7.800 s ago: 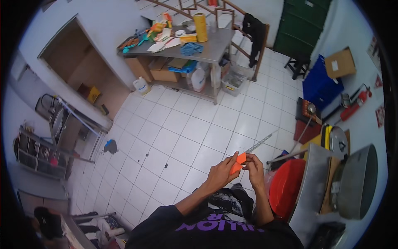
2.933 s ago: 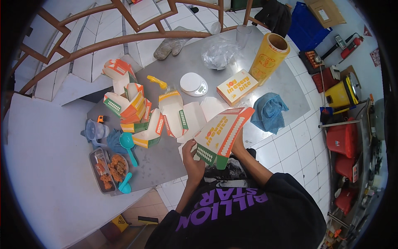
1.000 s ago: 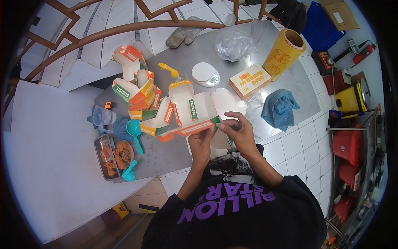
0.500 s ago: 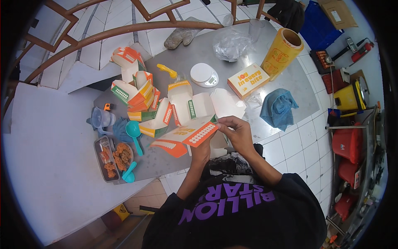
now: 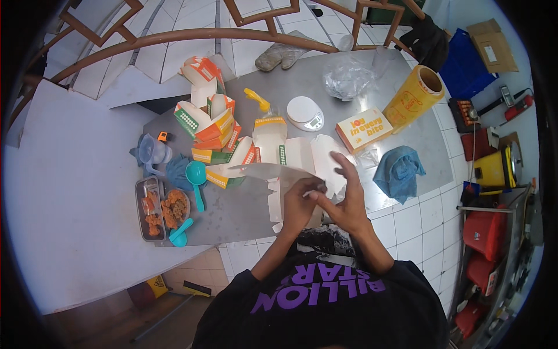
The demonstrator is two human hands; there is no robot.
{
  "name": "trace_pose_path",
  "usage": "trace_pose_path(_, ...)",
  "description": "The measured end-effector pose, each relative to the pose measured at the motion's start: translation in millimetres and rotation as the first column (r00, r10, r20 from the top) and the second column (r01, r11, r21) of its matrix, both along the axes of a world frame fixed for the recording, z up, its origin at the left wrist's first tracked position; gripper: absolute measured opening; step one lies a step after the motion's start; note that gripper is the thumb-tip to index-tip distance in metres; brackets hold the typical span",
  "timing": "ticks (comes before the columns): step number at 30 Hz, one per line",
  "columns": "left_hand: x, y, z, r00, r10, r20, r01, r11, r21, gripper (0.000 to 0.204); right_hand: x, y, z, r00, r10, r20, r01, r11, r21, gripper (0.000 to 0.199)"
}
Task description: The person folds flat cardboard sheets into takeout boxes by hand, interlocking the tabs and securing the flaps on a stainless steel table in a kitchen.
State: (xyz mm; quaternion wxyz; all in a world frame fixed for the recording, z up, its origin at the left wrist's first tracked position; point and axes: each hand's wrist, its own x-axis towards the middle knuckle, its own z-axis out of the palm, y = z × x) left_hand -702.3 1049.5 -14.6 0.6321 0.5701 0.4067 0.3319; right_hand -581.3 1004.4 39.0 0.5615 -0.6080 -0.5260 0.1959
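Note:
A cardboard food box (image 5: 268,171), partly folded, is held above the near side of the metal table with its white inner face showing. My left hand (image 5: 299,203) is closed round its near right part. My right hand (image 5: 351,206) is beside it, index finger and thumb spread wide, the thumb tip close to the left fingers; whether it touches the cardboard I cannot tell. Beyond my hands stands an opened box (image 5: 270,131) with a yellow rim. Flat white cardboard (image 5: 326,157) lies by it. To the left, several orange, yellow and green boxes (image 5: 212,131) are piled up.
A white kitchen scale (image 5: 303,110), a closed box (image 5: 364,129), a yellow roll (image 5: 414,99) and a blue plastic bag (image 5: 399,173) stand beyond and right. At left are a clear jug (image 5: 154,152), a turquoise ladle (image 5: 196,174) and fried chicken (image 5: 174,208) in a container.
The held box has turned, from its printed orange side to its white inner side. My right hand has loosened from its edge and spread its fingers. The view has shifted slightly.

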Motion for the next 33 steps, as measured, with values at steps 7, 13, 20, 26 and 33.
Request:
trace_pose_path(7,-18.4,-11.9,54.0,0.997,-0.041,-0.064,0.050,0.988,0.143,0.022,37.2,2.1,2.4,0.961,-0.051,-0.270,0.000,0.982,-0.188,0.041)
trace_pose_path(13,-43.8,42.6,83.1,0.969,0.177,0.172,-0.214,0.950,0.229,0.061,48.5,-6.4,2.1,0.735,0.047,-0.677,-0.169,0.979,-0.115,0.048)
trace_pose_path(20,-37.0,42.1,68.0,0.964,-0.026,0.264,0.083,0.975,-0.204,0.053,45.0,-10.4,-14.4,0.906,0.131,-0.403,-0.148,0.989,-0.012,0.034)
trace_pose_path(26,-34.3,41.9,49.5,0.928,-0.211,0.308,0.182,0.976,0.120,0.030,47.3,-13.6,1.7,0.771,0.212,-0.601,-0.229,0.972,0.049,0.022)
trace_pose_path(33,-0.1,18.9,57.7,0.993,0.081,-0.091,-0.033,0.898,0.439,0.028,18.5,-1.5,14.3,0.913,0.000,-0.408,-0.119,0.957,-0.265,0.024)
